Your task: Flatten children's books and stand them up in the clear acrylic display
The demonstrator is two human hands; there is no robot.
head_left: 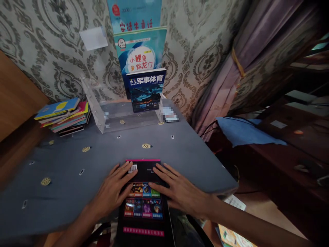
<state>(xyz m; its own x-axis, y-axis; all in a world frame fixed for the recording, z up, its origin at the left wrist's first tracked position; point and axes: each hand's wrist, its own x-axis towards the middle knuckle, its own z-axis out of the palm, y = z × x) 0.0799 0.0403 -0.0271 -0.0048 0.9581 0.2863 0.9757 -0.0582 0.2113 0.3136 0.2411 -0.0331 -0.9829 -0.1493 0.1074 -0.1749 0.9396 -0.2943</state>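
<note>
A black book [144, 223] with a pink edge strip and small colourful pictures lies at the near edge of the table, in front of me. A barcode shows near its far end. My left hand [117, 188] lies on the book's left side, fingers stretched over the cover. On the right side my right hand [177, 188] rests likewise, its fingers spread on the cover. Beyond them stands a clear acrylic rack [123, 118]. A dark blue book [147, 92] leans upright in its right part, with a light blue book [142, 51] and another blue book [136, 13] behind.
A stack of books [65, 115] sits at the table's back left. The grey tablecloth [102, 181] has pineapple prints. Right of the rack lies a small blurred item [169, 114]. A purple curtain [221, 79] hangs at the right, near a dark desk with a blue cloth [244, 132].
</note>
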